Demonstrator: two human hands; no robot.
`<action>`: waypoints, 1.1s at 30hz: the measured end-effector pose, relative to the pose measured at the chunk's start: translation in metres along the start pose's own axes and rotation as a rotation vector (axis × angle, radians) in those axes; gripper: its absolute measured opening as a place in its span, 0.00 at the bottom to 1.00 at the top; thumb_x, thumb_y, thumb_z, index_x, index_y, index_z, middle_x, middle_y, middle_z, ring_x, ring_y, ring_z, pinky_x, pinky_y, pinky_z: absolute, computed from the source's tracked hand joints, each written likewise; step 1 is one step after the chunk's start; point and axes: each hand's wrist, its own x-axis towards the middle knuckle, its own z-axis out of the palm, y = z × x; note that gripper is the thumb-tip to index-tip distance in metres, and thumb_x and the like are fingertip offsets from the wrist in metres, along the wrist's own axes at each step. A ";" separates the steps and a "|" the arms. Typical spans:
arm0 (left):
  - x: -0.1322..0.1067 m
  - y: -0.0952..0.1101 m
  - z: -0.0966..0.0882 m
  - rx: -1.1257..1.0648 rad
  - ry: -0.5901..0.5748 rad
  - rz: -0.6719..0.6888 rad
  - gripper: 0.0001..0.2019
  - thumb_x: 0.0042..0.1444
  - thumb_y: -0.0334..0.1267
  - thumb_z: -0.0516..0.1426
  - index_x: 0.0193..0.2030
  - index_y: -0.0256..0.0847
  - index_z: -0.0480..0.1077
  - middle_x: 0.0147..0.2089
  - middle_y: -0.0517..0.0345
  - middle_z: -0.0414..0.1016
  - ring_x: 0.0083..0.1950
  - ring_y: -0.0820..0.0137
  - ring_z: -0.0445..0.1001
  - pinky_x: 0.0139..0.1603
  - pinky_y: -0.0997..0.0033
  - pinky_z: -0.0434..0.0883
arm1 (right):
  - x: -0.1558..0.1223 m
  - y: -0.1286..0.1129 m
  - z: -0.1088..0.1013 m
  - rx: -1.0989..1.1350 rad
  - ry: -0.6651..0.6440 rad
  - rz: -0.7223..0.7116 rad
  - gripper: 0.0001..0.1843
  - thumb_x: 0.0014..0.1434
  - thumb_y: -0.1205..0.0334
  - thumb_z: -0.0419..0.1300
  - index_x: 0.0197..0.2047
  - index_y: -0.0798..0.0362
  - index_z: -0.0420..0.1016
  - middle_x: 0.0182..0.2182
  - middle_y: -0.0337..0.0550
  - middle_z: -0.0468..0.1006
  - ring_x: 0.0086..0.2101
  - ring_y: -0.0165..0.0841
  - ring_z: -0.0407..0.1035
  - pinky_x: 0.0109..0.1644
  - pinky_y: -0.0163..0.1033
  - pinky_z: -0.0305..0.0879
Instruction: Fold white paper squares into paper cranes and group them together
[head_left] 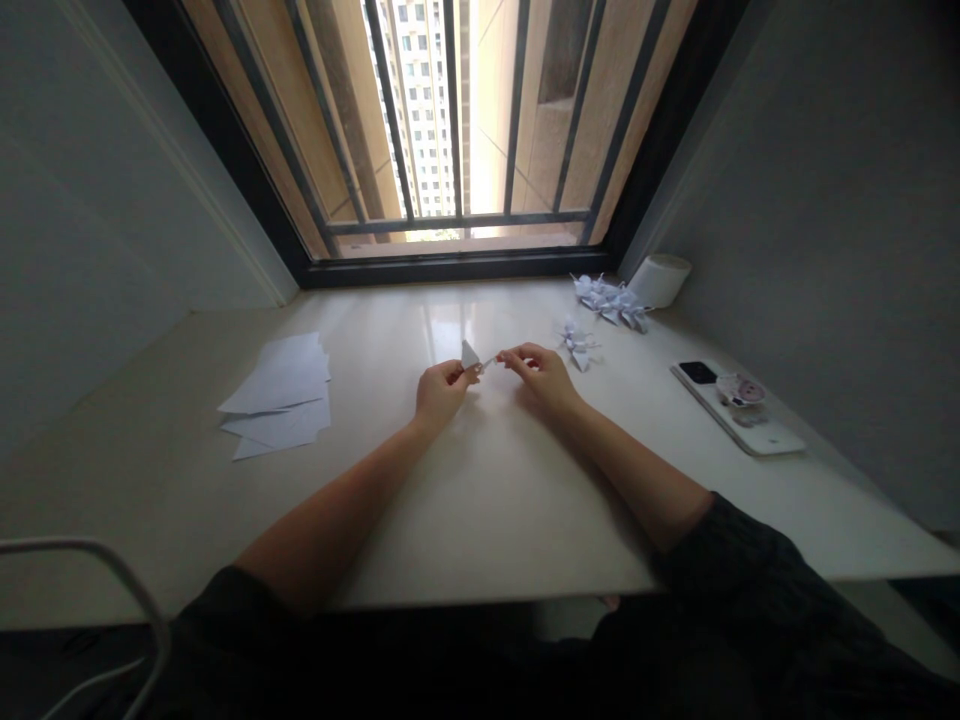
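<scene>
Over the middle of the sill, my left hand [441, 395] pinches a small folded white paper crane [469, 354], one pointed wing sticking up above the thumb. From the crane a thin strip of paper reaches toward my right hand [541, 372]. Its thumb and forefinger are closed on the tip of that strip, and the fingers cover part of it. Just beyond the right hand lie a few finished paper cranes [576, 343], with a larger cluster of paper cranes [609, 300] farther back.
Loose white paper sheets [285, 385] lie spread at the left. A white phone [739, 408] with a round grip rests at the right. A white roll or cup [660, 280] stands in the back right corner, by the barred window [457, 265]. A pale cable [112, 560] curves at lower left.
</scene>
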 end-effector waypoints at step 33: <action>-0.002 -0.001 0.001 0.057 -0.049 0.060 0.16 0.51 0.50 0.57 0.27 0.38 0.74 0.29 0.55 0.77 0.29 0.70 0.72 0.30 0.73 0.65 | -0.006 -0.002 0.005 0.027 0.079 -0.024 0.16 0.51 0.46 0.61 0.26 0.51 0.78 0.26 0.42 0.78 0.32 0.34 0.69 0.38 0.39 0.63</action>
